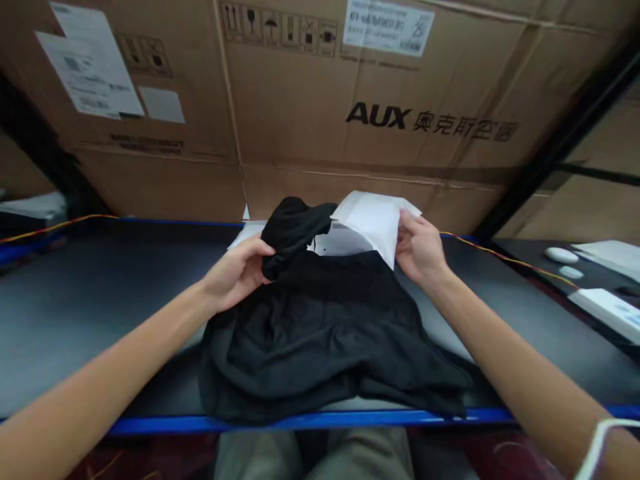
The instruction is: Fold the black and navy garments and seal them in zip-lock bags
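A black cloth garment (320, 333) lies spread over the front of the dark shelf, its lower edge reaching the blue rim. My left hand (240, 273) pinches a raised fold of the black fabric at the garment's far left side. On the other side, my right hand (420, 247) grips the right edge of a white sheet (373, 213), which looks like paper or card and is lifted and bent at the garment's far end. More white material shows under the raised cloth and behind my left hand; how it joins the sheet is hidden.
Behind stands a wall of cardboard boxes (300, 120) with printed labels. The shelf (100, 287) has a blue front rim (350, 419) and black posts. White objects (607, 313) lie at the far right. A red-yellow cord (500, 255) runs along the back.
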`<action>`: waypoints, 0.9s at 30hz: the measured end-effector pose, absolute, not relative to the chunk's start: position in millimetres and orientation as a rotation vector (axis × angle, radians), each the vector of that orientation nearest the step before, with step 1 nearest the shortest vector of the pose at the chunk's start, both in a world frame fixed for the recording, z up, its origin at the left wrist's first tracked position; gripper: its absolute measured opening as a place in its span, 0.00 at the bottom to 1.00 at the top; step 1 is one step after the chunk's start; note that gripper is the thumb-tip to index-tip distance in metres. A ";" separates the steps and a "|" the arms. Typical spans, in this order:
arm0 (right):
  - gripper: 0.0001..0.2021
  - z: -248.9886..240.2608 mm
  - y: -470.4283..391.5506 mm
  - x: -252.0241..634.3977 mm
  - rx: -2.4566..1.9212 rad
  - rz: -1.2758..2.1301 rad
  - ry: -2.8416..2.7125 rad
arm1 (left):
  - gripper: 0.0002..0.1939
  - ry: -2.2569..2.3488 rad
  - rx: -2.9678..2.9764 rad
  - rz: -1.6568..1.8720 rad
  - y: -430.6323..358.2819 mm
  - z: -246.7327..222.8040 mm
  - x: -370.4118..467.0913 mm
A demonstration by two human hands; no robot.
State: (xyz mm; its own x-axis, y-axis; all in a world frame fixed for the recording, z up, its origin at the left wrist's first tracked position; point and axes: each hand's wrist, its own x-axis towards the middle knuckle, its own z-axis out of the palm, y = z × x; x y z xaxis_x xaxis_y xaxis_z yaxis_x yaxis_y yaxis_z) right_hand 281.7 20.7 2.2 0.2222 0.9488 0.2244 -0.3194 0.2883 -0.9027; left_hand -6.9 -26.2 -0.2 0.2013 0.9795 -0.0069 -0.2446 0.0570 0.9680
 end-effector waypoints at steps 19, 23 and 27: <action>0.35 -7.7 -24.0 240.2 -0.826 1.277 -1.727 | 0.13 0.967 1.133 1.195 -20.2 -0.3 -3.5; 0.44 -0.3 -31.0 246.0 -0.887 0.935 -2.303 | 0.07 1.084 0.888 1.470 -6.1 4.2 -12.5; 0.27 6.9 -33.9 249.1 -0.797 0.795 -2.613 | 0.04 1.133 0.841 1.351 1.0 -0.6 -20.1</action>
